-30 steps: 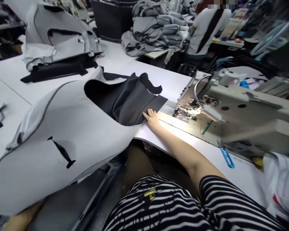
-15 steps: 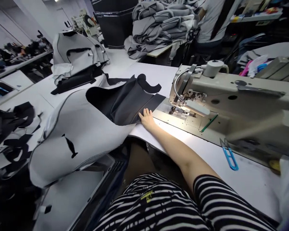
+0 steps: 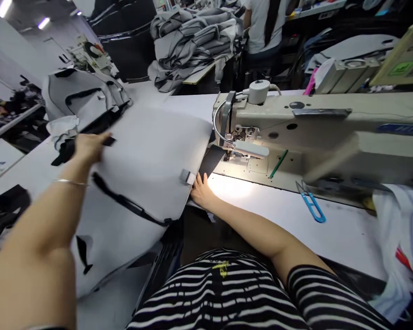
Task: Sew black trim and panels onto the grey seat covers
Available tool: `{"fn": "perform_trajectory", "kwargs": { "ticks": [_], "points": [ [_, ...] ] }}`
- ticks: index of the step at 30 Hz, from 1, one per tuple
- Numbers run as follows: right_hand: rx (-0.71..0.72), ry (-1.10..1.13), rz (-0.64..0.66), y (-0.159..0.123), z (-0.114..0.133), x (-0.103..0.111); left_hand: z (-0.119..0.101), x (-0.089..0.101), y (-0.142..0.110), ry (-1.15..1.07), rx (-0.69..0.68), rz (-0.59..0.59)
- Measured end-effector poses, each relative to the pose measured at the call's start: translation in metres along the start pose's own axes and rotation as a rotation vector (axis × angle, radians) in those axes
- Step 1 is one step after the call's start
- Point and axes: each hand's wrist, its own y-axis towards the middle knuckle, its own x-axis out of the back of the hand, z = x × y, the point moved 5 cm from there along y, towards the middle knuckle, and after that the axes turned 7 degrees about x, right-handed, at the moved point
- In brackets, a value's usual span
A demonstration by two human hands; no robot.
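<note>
A large light-grey padded panel [image 3: 147, 151] with black edging is folded over in front of me. My left hand [image 3: 89, 147], slightly blurred, is closed on its far-left edge beside a black strip. My right hand [image 3: 203, 193] lies at the panel's right edge with its fingers stretched out on a piece of black fabric [image 3: 211, 158]. That fabric runs toward the needle area of the sewing machine [image 3: 242, 142]; the panel hides most of it. A small grey tab [image 3: 187, 176] sits on the panel near my right fingers.
Blue thread snips [image 3: 311, 202] and a green stick-like tool [image 3: 278, 164] lie right of my right hand. A grey padded piece [image 3: 82, 94] stands at the back left. Grey pieces are heaped [image 3: 196, 43] behind, near a seated person [image 3: 265, 27]. A striped cloth [image 3: 399, 229] hangs at right.
My left hand has come into view and holds the panel, which now covers most of the black fabric. My right hand stays near the machine. The view has swung right.
</note>
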Motion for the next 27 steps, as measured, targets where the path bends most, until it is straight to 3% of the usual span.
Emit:
{"fn": "perform_trajectory", "kwargs": {
  "ticks": [2, 5, 9, 12, 15, 19, 22, 27],
  "points": [
    [0.024, -0.005, 0.012, -0.007, 0.002, -0.002, -0.029, -0.020, 0.016, 0.151, -0.030, 0.008],
    [0.060, -0.003, 0.014, -0.008, 0.003, -0.005, -0.111, -0.053, 0.009, 0.286, -0.381, -0.034],
    [0.062, 0.045, 0.000, -0.003, 0.000, -0.007, -0.229, -0.100, -0.053, 0.131, -0.796, 0.074],
    [0.044, 0.069, 0.007, -0.003, -0.002, -0.005, -0.271, -0.130, -0.096, 0.059, -0.882, 0.114],
    [0.004, 0.075, -0.001, -0.005, -0.004, -0.003, -0.265, -0.152, -0.108, -0.008, -0.804, 0.118],
    [0.040, 0.101, 0.008, -0.006, 0.002, -0.005, -0.222, -0.171, -0.105, -0.041, -0.646, 0.163],
    [0.093, 0.120, 0.023, -0.005, 0.010, -0.006, -0.204, -0.176, -0.107, -0.025, -0.593, 0.180],
    [0.120, 0.134, 0.037, -0.003, 0.011, -0.003, -0.202, -0.173, -0.091, -0.005, -0.496, 0.267]
  ]
}}
